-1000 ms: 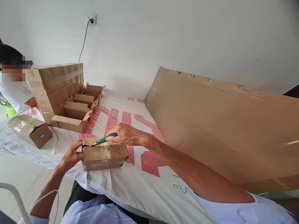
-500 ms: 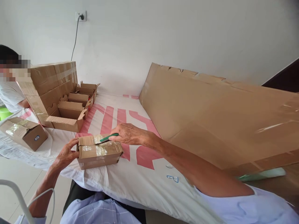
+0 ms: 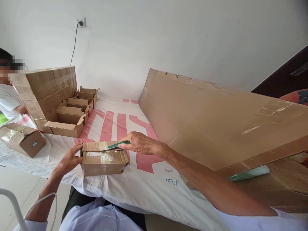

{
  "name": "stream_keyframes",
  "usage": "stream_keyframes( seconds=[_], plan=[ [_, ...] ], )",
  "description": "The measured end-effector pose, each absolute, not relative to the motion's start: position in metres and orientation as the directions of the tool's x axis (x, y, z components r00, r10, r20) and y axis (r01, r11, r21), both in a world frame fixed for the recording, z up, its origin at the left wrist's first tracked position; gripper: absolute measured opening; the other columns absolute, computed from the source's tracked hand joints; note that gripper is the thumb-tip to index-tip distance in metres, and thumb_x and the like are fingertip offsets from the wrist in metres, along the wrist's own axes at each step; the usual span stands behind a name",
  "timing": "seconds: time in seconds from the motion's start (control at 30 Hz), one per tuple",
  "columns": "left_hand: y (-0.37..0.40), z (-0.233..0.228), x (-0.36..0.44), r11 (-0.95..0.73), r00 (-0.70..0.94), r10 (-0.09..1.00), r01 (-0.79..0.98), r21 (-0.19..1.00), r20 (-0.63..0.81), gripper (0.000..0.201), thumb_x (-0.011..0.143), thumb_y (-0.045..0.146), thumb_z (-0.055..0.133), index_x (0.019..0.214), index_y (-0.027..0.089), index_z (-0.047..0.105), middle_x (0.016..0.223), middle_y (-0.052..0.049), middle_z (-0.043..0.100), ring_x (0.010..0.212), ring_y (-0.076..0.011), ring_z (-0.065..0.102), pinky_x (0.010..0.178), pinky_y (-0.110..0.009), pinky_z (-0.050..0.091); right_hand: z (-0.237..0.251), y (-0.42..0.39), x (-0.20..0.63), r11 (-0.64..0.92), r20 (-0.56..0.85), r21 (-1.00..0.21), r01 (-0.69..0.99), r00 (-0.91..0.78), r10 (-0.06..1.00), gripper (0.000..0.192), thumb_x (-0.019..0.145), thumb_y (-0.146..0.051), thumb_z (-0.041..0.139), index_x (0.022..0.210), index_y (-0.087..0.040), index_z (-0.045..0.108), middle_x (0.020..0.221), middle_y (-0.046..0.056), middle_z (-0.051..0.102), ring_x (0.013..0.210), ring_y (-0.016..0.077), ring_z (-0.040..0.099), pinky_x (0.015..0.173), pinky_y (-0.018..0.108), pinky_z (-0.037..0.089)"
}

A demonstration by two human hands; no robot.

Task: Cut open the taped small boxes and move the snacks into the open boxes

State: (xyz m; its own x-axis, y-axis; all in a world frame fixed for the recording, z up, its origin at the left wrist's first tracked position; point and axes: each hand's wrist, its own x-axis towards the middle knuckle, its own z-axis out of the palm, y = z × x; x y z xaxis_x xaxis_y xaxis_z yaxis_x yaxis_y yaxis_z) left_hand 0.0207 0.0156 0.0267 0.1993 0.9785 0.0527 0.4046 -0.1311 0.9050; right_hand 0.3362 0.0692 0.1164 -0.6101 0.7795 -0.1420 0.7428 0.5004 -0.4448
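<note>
Two hands work on a small taped cardboard box (image 3: pixel 104 158) lying near the front edge of the white-and-red sheet (image 3: pixel 144 186). The left hand (image 3: pixel 69 159) grips the box's left end, fingers curled over its top. The right hand (image 3: pixel 138 143) is closed around a green knife (image 3: pixel 117 144), its tip at the box's top seam. Open boxes (image 3: pixel 68 118) and a large cardboard sheet (image 3: pixel 211 118) lie beyond.
</note>
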Motion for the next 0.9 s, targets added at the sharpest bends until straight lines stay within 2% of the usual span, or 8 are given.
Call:
stream_keyframes(
  seconds=[0.17, 0.33, 0.43, 0.57, 0.63, 0.73, 0.8, 0.9],
  plan=[
    [0.017, 0.027, 0.019, -0.121, 0.207, 0.978, 0.413, 0.903, 0.037, 0.054, 0.074, 0.024, 0.067, 0.127, 0.024, 0.078, 0.15, -0.01, 0.061, 0.136, -0.036, 0.057, 0.087, -0.036, 0.061, 0.103, 0.065, 0.351, 0.542, -0.097, -0.4, 0.739, -0.622, 0.777, 0.035, 0.096, -0.037, 0.054, 0.107, -0.029, 0.086, 0.07, 0.0, 0.065, 0.065, 0.0155, 0.048, 0.065, 0.029, 0.032],
    [0.02, 0.022, 0.014, -0.149, 0.23, 0.972, 0.459, 0.876, 0.045, 0.061, 0.075, 0.026, 0.071, 0.136, 0.028, 0.074, 0.151, -0.01, 0.062, 0.137, -0.0372, 0.057, 0.092, -0.039, 0.061, 0.109, 0.064, 0.42, 0.352, -0.054, -0.555, 0.754, -0.455, 0.889, 0.036, 0.093, -0.046, 0.057, 0.099, -0.023, 0.084, 0.073, 0.002, 0.065, 0.064, 0.0165, 0.047, 0.06, 0.03, 0.034],
    [0.022, 0.02, 0.014, -0.154, 0.234, 0.971, 0.474, 0.867, 0.044, 0.063, 0.076, 0.028, 0.073, 0.139, 0.029, 0.072, 0.156, -0.011, 0.058, 0.142, -0.0389, 0.053, 0.095, -0.041, 0.061, 0.1, 0.06, 0.458, 0.302, 0.043, -0.645, 0.702, -0.361, 0.931, 0.041, 0.093, -0.055, 0.058, 0.096, -0.02, 0.08, 0.077, 0.003, 0.066, 0.067, 0.0189, 0.05, 0.06, 0.031, 0.038],
    [0.024, 0.015, 0.011, -0.161, 0.224, 0.973, 0.47, 0.868, 0.06, 0.06, 0.078, 0.035, 0.076, 0.138, 0.029, 0.072, 0.166, -0.012, 0.047, 0.151, -0.0417, 0.043, 0.101, -0.044, 0.059, 0.028, 0.051, 0.465, 0.236, 0.18, -0.722, 0.65, -0.153, 0.972, 0.048, 0.098, -0.056, 0.048, 0.119, -0.02, 0.072, 0.095, 0.008, 0.073, 0.083, 0.0255, 0.064, 0.076, 0.037, 0.052],
    [0.025, 0.013, 0.008, -0.172, 0.225, 0.972, 0.461, 0.87, 0.072, 0.061, 0.08, 0.041, 0.079, 0.14, 0.031, 0.071, 0.17, -0.011, 0.043, 0.153, -0.0417, 0.042, 0.105, -0.045, 0.057, -0.026, 0.043, 0.454, 0.203, 0.231, -0.706, 0.679, -0.05, 0.972, 0.046, 0.099, -0.049, 0.043, 0.123, -0.019, 0.069, 0.107, 0.012, 0.074, 0.096, 0.0299, 0.069, 0.087, 0.042, 0.055],
    [0.027, 0.012, 0.004, -0.184, 0.238, 0.967, 0.42, 0.889, 0.088, 0.073, 0.079, 0.054, 0.083, 0.147, 0.033, 0.066, 0.17, -0.012, 0.044, 0.155, -0.043, 0.039, 0.109, -0.049, 0.055, -0.094, 0.031, 0.435, 0.134, 0.273, -0.627, 0.768, 0.055, 0.961, 0.043, 0.1, -0.043, 0.038, 0.125, -0.022, 0.066, 0.112, 0.016, 0.072, 0.104, 0.0345, 0.069, 0.092, 0.048, 0.055],
    [0.027, 0.013, 0.002, -0.166, 0.235, 0.969, 0.396, 0.903, 0.075, 0.085, 0.075, 0.062, 0.087, 0.151, 0.032, 0.063, 0.169, -0.014, 0.045, 0.158, -0.0451, 0.034, 0.112, -0.053, 0.053, -0.113, 0.026, 0.426, 0.11, 0.261, -0.565, 0.818, 0.05, 0.964, 0.042, 0.098, -0.042, 0.04, 0.123, -0.022, 0.068, 0.11, 0.017, 0.071, 0.106, 0.0374, 0.067, 0.093, 0.052, 0.055],
    [0.027, 0.018, 0.002, -0.131, 0.251, 0.968, 0.382, 0.915, 0.034, 0.1, 0.067, 0.065, 0.092, 0.156, 0.034, 0.057, 0.17, -0.014, 0.044, 0.156, -0.0464, 0.037, 0.116, -0.058, 0.048, -0.096, 0.025, 0.412, 0.145, 0.305, -0.559, 0.816, 0.04, 0.952, 0.04, 0.098, -0.044, 0.045, 0.119, -0.022, 0.07, 0.11, 0.018, 0.07, 0.108, 0.0387, 0.064, 0.095, 0.056, 0.054]
  ],
)
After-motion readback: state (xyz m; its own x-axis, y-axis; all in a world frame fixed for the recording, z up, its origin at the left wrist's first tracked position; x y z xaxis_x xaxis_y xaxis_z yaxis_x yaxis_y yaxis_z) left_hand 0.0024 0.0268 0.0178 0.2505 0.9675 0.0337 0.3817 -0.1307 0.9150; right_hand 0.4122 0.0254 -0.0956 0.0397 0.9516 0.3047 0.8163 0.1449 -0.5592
